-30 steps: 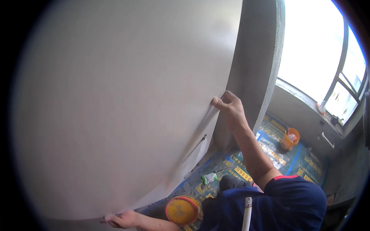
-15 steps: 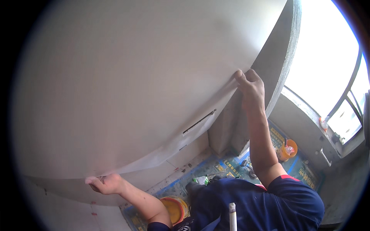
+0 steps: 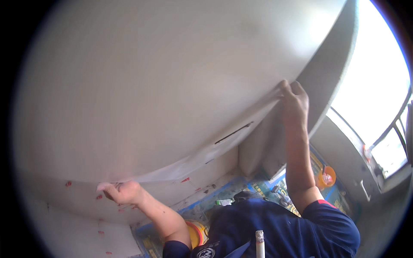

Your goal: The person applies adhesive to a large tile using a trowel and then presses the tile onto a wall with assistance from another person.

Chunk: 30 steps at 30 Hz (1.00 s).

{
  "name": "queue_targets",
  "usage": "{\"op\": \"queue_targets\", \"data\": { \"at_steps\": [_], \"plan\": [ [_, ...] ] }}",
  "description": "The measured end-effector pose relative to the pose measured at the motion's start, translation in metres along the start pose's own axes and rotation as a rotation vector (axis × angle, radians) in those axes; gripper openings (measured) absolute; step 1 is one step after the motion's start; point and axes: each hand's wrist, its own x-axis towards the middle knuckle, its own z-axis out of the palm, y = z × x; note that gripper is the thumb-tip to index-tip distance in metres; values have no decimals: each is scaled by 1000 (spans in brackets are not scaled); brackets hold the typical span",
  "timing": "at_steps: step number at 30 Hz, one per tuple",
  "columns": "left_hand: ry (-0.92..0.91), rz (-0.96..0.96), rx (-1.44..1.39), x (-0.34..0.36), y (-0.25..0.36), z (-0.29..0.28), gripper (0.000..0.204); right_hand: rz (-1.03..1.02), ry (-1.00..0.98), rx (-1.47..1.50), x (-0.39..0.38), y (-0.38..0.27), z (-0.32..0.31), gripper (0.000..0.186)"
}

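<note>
A large, pale, smooth panel (image 3: 150,94) fills most of the view; its material is unclear. A narrow dark slot (image 3: 234,133) runs through it near the lower right edge. My left hand (image 3: 123,192) is closed at the panel's lower edge, thumb outward, its fingertips partly hidden. Higher up, my right hand (image 3: 296,101) grips the panel's right edge, fingers bent over it. Both arms are spread wide, the right one raised. A cigarette (image 3: 260,245) with an ash tip juts in at the bottom centre.
Below the panel is a grey wall with red marks (image 3: 101,232). A yellow bucket (image 3: 195,232) stands by my left arm, an orange bucket (image 3: 325,177) beyond my right. Printed sheeting (image 3: 150,245) covers the floor. A bright window (image 3: 374,77) and concrete ledge are at right.
The whole view has shifted, with the window and my right hand farther right. My left hand and the panel's lower edge sit higher, and more red wall marks show beneath. Both grips stay.
</note>
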Motion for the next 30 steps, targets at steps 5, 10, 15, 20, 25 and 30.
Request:
{"op": "queue_targets", "data": {
  "at_steps": [5, 10, 15, 20, 25, 30],
  "plan": [
    [194, 113, 152, -14, -3, 19, 41, 7, -144, 37, 9, 8, -14, 29],
    [131, 51, 90, -12, 5, 36, 47, -6, -144, 87, 18, -5, -6, 38],
    [222, 82, 181, -12, 10, 51, 45, -7, -196, 133, 27, 4, -7, 42],
    [232, 91, 188, -16, 2, 54, 43, 28, -129, 83, 37, 12, -8, 55],
    [213, 110, 200, -16, -5, 39, 42, 23, -161, 100, 37, 24, -7, 62],
    [224, 107, 180, -18, -17, 37, 43, 30, -197, 134, 34, 27, -3, 60]
  ]
}}
